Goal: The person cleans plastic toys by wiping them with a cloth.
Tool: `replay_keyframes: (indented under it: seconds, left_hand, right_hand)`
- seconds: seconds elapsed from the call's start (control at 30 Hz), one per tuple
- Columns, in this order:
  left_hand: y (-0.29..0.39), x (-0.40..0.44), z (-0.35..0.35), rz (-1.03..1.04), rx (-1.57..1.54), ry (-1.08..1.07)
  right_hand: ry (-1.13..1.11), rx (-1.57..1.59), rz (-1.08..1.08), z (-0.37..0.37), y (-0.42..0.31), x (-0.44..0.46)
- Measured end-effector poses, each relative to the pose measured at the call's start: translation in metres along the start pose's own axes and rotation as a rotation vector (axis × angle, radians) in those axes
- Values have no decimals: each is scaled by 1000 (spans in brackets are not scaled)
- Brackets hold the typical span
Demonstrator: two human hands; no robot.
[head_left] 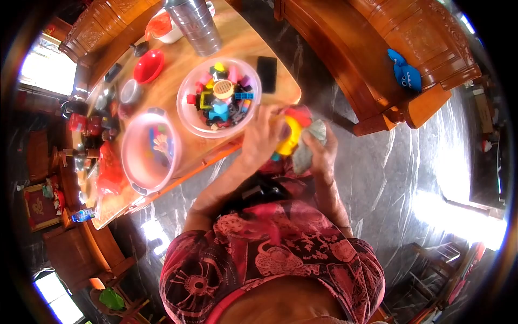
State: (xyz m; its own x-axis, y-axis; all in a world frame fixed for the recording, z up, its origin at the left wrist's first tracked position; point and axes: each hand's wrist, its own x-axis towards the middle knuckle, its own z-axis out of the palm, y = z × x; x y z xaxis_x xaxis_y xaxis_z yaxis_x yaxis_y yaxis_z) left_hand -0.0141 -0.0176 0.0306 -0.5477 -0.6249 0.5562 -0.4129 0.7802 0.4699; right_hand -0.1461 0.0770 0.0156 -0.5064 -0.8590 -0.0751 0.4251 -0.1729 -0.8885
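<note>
In front of my body, beyond the table's near edge, my left hand (261, 137) is closed on a yellow and red plastic toy (291, 135). Motion blurs the toy, so its exact kind is unclear. My right hand (325, 154) grips a grey-green cloth (306, 154), which lies against the toy's right side. Just left of my left hand stands a round clear tub (183, 108) heaped with colourful toy blocks (220, 105). A second, pinkish tub (129, 146) with a few small toy pieces at its bottom sits farther left.
On the wooden table (237, 32) are a black phone (267, 74), a steel tumbler (197, 27), a red bowl (149, 66) and a red plastic bag (109, 170). A carved wooden bench (345, 65) holds a blue shark toy (406, 73). The floor (372, 167) is grey marble.
</note>
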Motion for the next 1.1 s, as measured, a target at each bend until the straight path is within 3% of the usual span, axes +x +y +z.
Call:
replay_keyframes:
  seconds: [0.17, 0.37, 0.43, 0.47, 0.53, 0.57, 0.63, 0.73, 0.77, 0.83, 0.9, 0.97, 1.1]
  left_hand:
    - [16, -5, -6, 62, -27, -57]
    - [13, -2, -1, 54, -29, -112]
    - [10, 3, -5, -108, -319, -264]
    - [8, 4, -6, -107, -319, -264]
    - [5, 7, -8, -517, -1202, -393]
    - [1, 7, -10, -516, -1202, -393]
    - [-11, 4, -9, -809, -1958, -517]
    - [-15, -8, 2, -866, -1982, -482]
    - [-12, -12, 3, -862, -1997, -444]
    - [-3, -13, 5, -978, -1943, -335]
    - [0, -9, -2, -993, -1843, -511]
    - [1, -9, -3, -1013, -1793, -514]
    - [1, -14, -1, -972, -1786, -524]
  right_hand:
    - [128, 80, -10, 9, -7, 2]
    - [111, 104, -15, 7, -9, 2]
    - [110, 91, -32, 5, -7, 2]
    - [108, 110, -27, 3, -6, 2]
    - [107, 129, -24, -1, -9, 0]
    - [66, 166, -41, -3, -12, -2]
    - [25, 204, -59, 0, -20, -4]
    - [-167, -105, -360, 8, -24, 1]
    - [-167, -106, -361, 9, -25, 1]
    - [-186, -841, -625, 15, -30, 1]
    - [-128, -822, -550, 19, -28, -2]
    - [-157, -551, -296, 17, -25, -3]
    - [-104, -581, -310, 16, -25, 0]
